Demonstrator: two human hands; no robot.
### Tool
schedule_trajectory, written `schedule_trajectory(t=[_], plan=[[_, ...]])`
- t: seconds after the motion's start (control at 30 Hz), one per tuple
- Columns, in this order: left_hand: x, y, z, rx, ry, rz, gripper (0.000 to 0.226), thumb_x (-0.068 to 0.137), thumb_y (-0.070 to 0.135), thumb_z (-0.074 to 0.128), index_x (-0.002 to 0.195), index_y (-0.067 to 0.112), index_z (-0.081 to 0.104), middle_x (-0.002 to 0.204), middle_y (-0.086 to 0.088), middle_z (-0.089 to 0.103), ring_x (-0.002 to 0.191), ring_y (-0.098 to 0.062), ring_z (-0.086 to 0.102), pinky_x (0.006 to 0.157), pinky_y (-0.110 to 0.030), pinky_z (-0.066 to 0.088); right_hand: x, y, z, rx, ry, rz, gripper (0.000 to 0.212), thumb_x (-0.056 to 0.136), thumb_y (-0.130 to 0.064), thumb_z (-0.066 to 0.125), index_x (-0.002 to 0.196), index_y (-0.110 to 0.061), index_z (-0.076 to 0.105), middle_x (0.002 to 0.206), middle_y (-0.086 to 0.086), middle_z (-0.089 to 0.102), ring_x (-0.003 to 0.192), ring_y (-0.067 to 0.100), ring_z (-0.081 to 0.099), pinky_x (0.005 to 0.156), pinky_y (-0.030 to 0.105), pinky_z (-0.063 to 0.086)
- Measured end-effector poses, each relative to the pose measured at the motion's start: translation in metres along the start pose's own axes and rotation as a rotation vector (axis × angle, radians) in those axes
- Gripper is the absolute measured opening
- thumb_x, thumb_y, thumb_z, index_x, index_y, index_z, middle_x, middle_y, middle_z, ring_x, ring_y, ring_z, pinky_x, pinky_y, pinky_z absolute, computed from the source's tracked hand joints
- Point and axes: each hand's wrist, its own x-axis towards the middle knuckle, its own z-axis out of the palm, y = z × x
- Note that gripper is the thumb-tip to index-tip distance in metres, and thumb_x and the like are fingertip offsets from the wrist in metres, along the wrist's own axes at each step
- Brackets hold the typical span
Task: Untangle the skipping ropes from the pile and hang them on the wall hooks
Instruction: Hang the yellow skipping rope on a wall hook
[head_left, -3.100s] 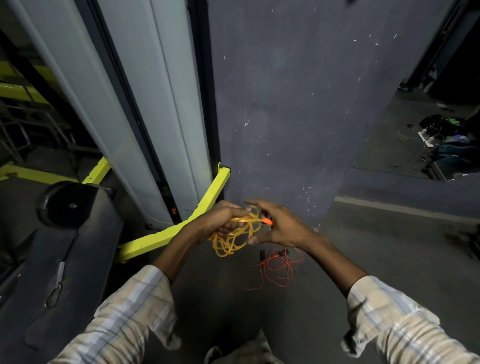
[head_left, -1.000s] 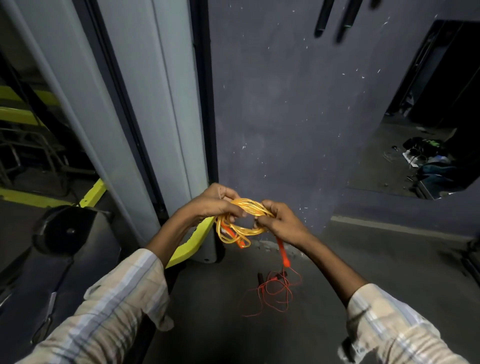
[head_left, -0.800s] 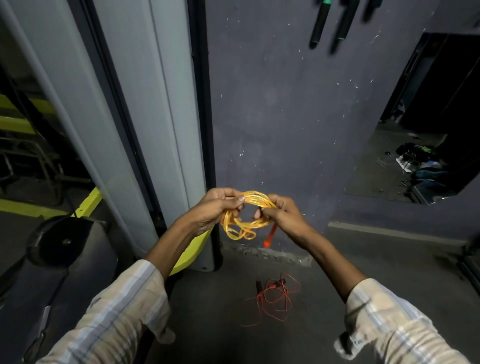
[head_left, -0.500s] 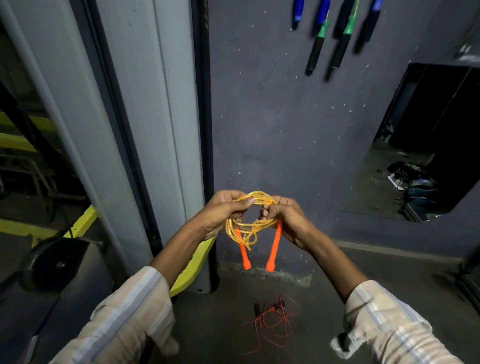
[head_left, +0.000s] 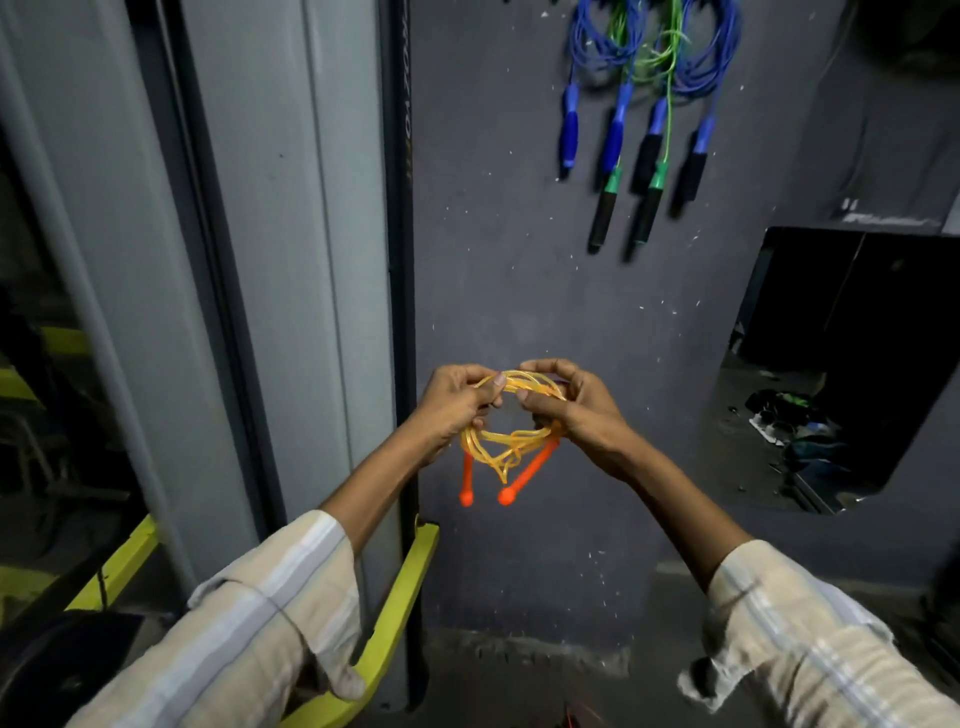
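A coiled yellow skipping rope with two orange handles hangs in front of the grey wall. My left hand pinches the coil's upper left side. On the upper right side, my right hand grips it. Both handles dangle below the coil. Blue and green skipping ropes hang high on the wall, their handles pointing down. The hooks themselves are out of view. A sliver of an orange rope shows on the floor at the bottom edge.
A tall grey metal frame with a black upright stands left of the wall. A yellow bar juts out low beside it. A dark opening at the right shows clutter on the floor. A black disc sits lower left.
Both hands have raised the yellow coil up the wall and my view has tilted up. The hanging blue and green ropes came into view. The orange rope on the floor slid nearly out of view.
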Motion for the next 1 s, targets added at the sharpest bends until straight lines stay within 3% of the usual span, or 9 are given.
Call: schedule_trajectory(t=[0.13, 0.4, 0.63, 0.87, 1.0], plan=[[0.030, 0.023, -0.002, -0.011, 0.071, 0.101, 0.020, 0.092, 0.015, 0.068, 0.109, 0.005, 0.064, 0.078, -0.015, 0.073, 0.048, -0.013, 0.047, 0.049, -0.026, 0.042, 0.022, -0.019, -0.012, -0.115, 0.085, -0.178, 0.033, 0.089, -0.014, 0.079, 0.121, -0.013, 0.072, 0.091, 0.015, 0.072, 0.077, 0.021, 0.064, 0.066, 0.029, 0.052], [0.130, 0.082, -0.001, 0.112, 0.185, 0.369, 0.017, 0.091, 0.009, 0.068, 0.108, 0.008, 0.072, 0.092, -0.011, 0.073, 0.063, -0.020, 0.068, 0.069, -0.042, 0.061, 0.130, -0.072, -0.045, -0.346, 0.296, -0.467, 0.026, 0.094, -0.020, 0.074, 0.118, -0.012, 0.076, 0.096, 0.000, 0.079, 0.080, 0.010, 0.074, 0.067, 0.025, 0.058], [0.245, 0.133, -0.003, 0.434, 0.373, 0.781, 0.021, 0.089, 0.011, 0.072, 0.109, 0.009, 0.076, 0.090, -0.001, 0.067, 0.058, -0.010, 0.069, 0.058, -0.023, 0.056, 0.246, -0.117, -0.086, -0.395, 0.353, -0.655, 0.028, 0.092, -0.011, 0.075, 0.120, -0.011, 0.076, 0.094, 0.001, 0.079, 0.074, 0.010, 0.076, 0.068, 0.022, 0.060], [0.360, 0.204, 0.004, 0.580, 0.509, 0.981, 0.020, 0.086, 0.014, 0.074, 0.106, 0.013, 0.077, 0.084, 0.001, 0.068, 0.062, -0.010, 0.067, 0.064, -0.037, 0.059, 0.351, -0.187, -0.133, -0.502, 0.424, -0.863, 0.028, 0.089, -0.013, 0.079, 0.116, -0.009, 0.078, 0.088, 0.003, 0.079, 0.064, -0.008, 0.069, 0.061, 0.010, 0.052], [0.417, 0.250, 0.000, 0.601, 0.614, 1.071, 0.018, 0.084, 0.014, 0.074, 0.102, 0.014, 0.078, 0.079, 0.002, 0.069, 0.066, -0.015, 0.067, 0.066, -0.039, 0.058, 0.407, -0.235, -0.145, -0.552, 0.476, -0.949, 0.027, 0.089, -0.019, 0.079, 0.115, -0.015, 0.079, 0.094, 0.002, 0.081, 0.073, 0.002, 0.074, 0.071, 0.026, 0.062]])
